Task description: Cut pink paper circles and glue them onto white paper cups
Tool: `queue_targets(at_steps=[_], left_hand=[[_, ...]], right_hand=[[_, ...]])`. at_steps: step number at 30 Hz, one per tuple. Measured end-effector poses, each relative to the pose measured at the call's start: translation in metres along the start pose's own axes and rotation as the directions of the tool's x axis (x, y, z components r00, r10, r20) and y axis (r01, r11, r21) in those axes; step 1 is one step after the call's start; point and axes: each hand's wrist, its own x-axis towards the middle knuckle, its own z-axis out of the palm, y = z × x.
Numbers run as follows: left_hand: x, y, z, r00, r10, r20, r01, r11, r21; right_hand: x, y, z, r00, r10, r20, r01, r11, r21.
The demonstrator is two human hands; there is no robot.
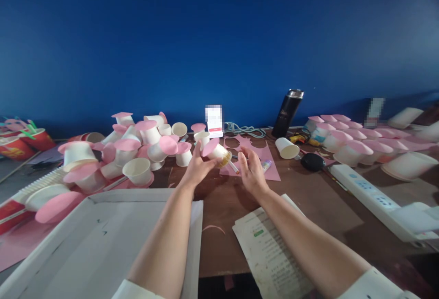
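head view: left hand [198, 167] pinches paper cup [217, 152] at its two o'clock, tilted apparently to face the right hand [253, 169], which curls at the cup's four o'clock; its grip cannot be told.

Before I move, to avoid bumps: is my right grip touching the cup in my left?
Apart: the head view shows a gap between right grip and cup.

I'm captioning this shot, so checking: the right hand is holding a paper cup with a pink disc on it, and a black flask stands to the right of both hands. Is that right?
Not quite: the head view shows the left hand, not the right hand, holding the paper cup with a pink disc on it. The black flask does stand to the right of both hands.
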Motion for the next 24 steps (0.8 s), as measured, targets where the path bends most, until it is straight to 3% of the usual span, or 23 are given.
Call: queue_targets(at_steps=[4,11,24], left_hand=[[0.001,0.002,-0.001,0.998,-0.027,-0.062,0.025,0.999,-0.042],[-0.001,0.007,0.002,0.999,-0.033,-0.024,0.032,0.999,-0.041],[-0.001,0.003,0.007,0.999,0.005,-0.033,-0.007,0.998,-0.065]], right_hand=[[-0.002,-0.005,-0.002,0.996,0.018,0.089,-0.030,0.990,0.135],[-0.003,-0.011,-0.003,0.974,-0.034,0.222,0.017,0.997,0.078],[-0.004,-0.008,0.001,0.974,-0.058,0.218,0.057,0.998,0.013]])
